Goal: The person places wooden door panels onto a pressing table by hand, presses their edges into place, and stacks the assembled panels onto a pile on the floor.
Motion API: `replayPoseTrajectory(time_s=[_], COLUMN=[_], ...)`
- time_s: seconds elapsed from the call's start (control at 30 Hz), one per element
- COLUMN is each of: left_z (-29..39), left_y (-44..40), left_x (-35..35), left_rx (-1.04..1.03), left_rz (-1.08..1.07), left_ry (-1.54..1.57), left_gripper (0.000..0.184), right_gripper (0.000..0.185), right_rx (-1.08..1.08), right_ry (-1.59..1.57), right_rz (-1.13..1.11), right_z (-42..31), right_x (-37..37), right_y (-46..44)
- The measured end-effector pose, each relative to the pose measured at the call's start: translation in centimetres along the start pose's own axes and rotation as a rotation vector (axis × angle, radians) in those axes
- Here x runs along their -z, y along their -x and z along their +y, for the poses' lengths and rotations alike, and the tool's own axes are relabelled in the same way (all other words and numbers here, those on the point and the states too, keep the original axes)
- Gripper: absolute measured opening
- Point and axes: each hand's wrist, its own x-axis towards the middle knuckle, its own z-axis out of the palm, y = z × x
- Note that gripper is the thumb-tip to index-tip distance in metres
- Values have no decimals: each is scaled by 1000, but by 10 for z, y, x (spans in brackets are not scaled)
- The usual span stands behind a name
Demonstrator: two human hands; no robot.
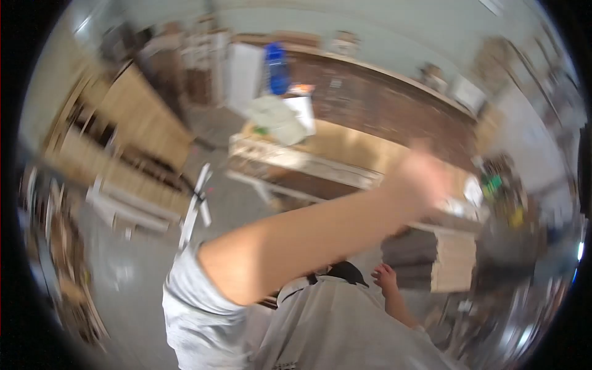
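My left arm reaches across the view toward the right, and my left hand [424, 179] is raised in front of the wooden workbench [351, 139]. Motion smears its fingers, so I cannot make out whether they hold anything. Lower down, near my body, my right hand [385, 275] hangs beside a stack of pale boards [455, 262]. Its fingers are loosely bent and apart, with nothing seen in them. A pale green bag [277, 120] and a blue water bottle [277, 68] stand toward the bench's left end.
On the left are wooden cabinets [148, 105] and white strips [196, 206] on the grey floor [120, 265]. A long dark brown board [370, 83] rises behind the bench. Cluttered small items, one with a green label [493, 184], sit at the right.
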Motion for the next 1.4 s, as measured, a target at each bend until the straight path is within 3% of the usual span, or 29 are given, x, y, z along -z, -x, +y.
replayPoseTrajectory(time_s=[0.03, 0.07, 0.1, 0.13, 0.17, 0.2, 0.33, 0.4, 0.5, 0.53, 0.6, 0.67, 0.73, 0.77, 0.8, 0.83, 0.87, 0.93, 0.97, 1.0, 1.07, 1.17, 1.2, 1.27, 1.3, 1.33, 1.37, 1.4], left_z=[-2, -1, -1, 5, 30, 50, 82, 95, 121, 126, 139, 141, 126, 125, 129, 134, 132, 115, 135, 140, 159, 186, 187, 190, 189, 187, 177, 173], left_y=[11, 22, 40, 54, 81, 72, 164, 184, 161, 168, 174, 239, 291, 281, 269, 257, 245, 230, 215, 193, 142, 82, 79, 79, 82, 88, 115, 131], left_x=[-15, -25, -56, -72, -86, -91, -222, -228, -239, -256, -281, -339, -370, -366, -353, -350, -358, -372, -364, -370, -374, -372, -375, -378, -379, -379, -392, -408], left_rx=[22, 186, 229, 250, 295, 465, 608, 643, 752, 775, 1050, 1394, 1250, 1240, 1333, 1428, 1435, 1698, 1559, 1613, 1686, 1715, 1655, 1630, 1533, 1442, 1492, 1536], left_rz=[-170, -272, -362, -269, -403, -553, -615, -729, -844, -895, -825, -632, -974, -1000, -1105, -1204, -1222, -1327, -1041, -966, -866, -796, -860, -868, -932, -988, -983, -920], left_ry=[122, 289, 259, 394, 464, 639, 919, 865, 815, 787, 983, 1185, 849, 833, 1000, 1173, 1163, 1173, 1048, 1063, 1063, 897, 867, 851, 829, 804, 851, 873], left_gripper=[23, 30, 36, 38, 37, 39, 42, 41, 42, 42, 41, 35, 29, 29, 43, 67, 67, 80, 28, 28, 30, 32, 34, 36, 36, 37, 39, 39], right_gripper=[48, 43, 38, 38, 36, 34, 28, 29, 35, 38, 45, 53, 49, 50, 52, 51, 50, 50, 51, 51, 53, 54, 53, 48, 42, 40, 43, 47], right_rx=[-7, -15, -25, -47, -67, -91, -194, -182, -52, -41, -181, -267, -306, -294, -281, -262, -240, -210, -161, -166, -240, -464, -529, -635, -725, -609, -654, -589], right_ry=[24, 21, 16, -77, -106, -132, -340, -513, -425, -368, -289, -154, -320, -429, -532, -509, -481, -610, -744, -741, -1129, -852, -732, -539, -426, -411, -298, -422], right_rz=[75, 86, 102, 189, 213, 220, 618, 711, 913, 968, 1093, 1168, 1091, 1155, 1220, 1229, 1233, 1249, 1267, 1247, 1312, 1379, 1380, 1279, 1202, 1337, 1315, 1397], right_z=[-4, 6, 23, 47, 94, 124, 248, 197, 288, 294, 297, 235, 215, 206, 201, 198, 196, 179, 167, 159, 145, 147, 178, 165, 197, 203, 226, 227], right_x=[0, 8, 20, 36, 44, 65, 118, 136, 195, 220, 269, 323, 366, 380, 389, 394, 399, 396, 395, 395, 392, 400, 398, 411, 411, 408, 410, 413], right_y=[12, 18, 20, 25, 31, 22, -15, 41, -28, -42, -79, -82, -116, -136, -157, -176, -192, -194, -188, -182, -176, -149, -156, -128, -131, -123, -123, -115])
